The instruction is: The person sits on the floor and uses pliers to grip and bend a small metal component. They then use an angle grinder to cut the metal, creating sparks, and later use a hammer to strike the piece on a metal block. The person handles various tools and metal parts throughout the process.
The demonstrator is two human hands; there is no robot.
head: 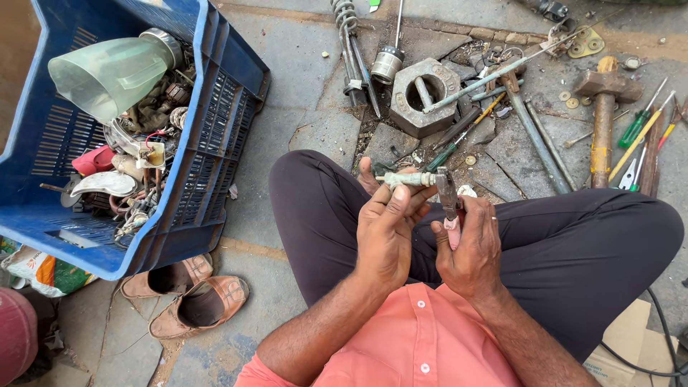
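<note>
Left hand (387, 229) is clenching a small greenish fitting (405, 179); right hand (469, 247) is gripping pliers (448, 197) whose jaws, slipping off, could pinch fingers.

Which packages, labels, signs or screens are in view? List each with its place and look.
Printed bag: bottom left, under the blue crate, crumpled; white, orange and green.
Cardboard: bottom right, beside the knee, flat, plain brown.
No signs or screens show.
</note>
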